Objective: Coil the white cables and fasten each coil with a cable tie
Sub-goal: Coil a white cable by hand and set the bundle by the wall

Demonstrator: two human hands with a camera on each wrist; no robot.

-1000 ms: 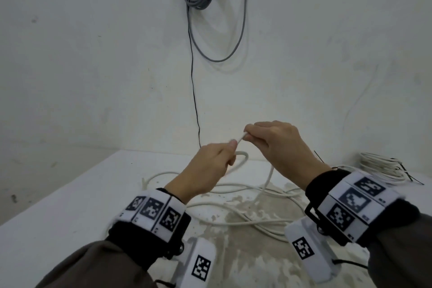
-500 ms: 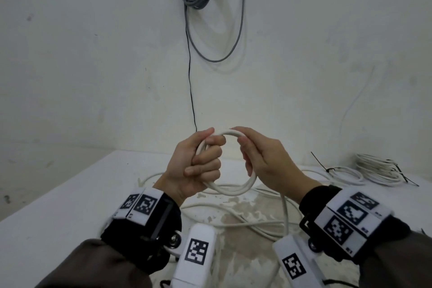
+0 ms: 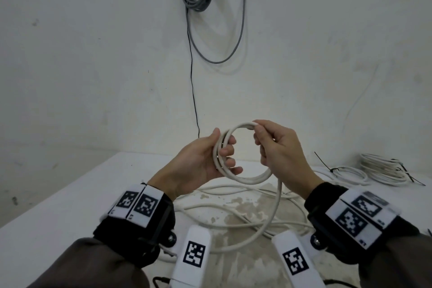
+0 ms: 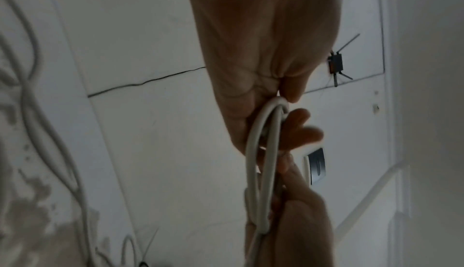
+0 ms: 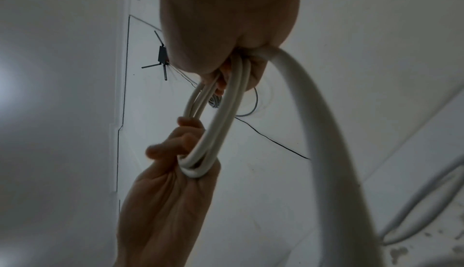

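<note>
- White table [image 3: 70, 194] carries the loose white cable [image 3: 233, 208]; two tied coils [image 3: 383, 170] lie far right.
- Coil [image 3: 245, 179], one loop half a second ago, now has several turns, held above the table.
- Left hand [image 3: 198, 163] grips its left side; right hand [image 3: 278, 147] pinches the top, so winding advances.

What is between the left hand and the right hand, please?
The white cable coil spans the gap: the left hand grips one side, the right hand pinches the top. The head view shows this.

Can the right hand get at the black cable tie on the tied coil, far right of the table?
Probably not yet: the right hand holds the white cable coil, though the table toward the cable tie looks unobstructed.
</note>
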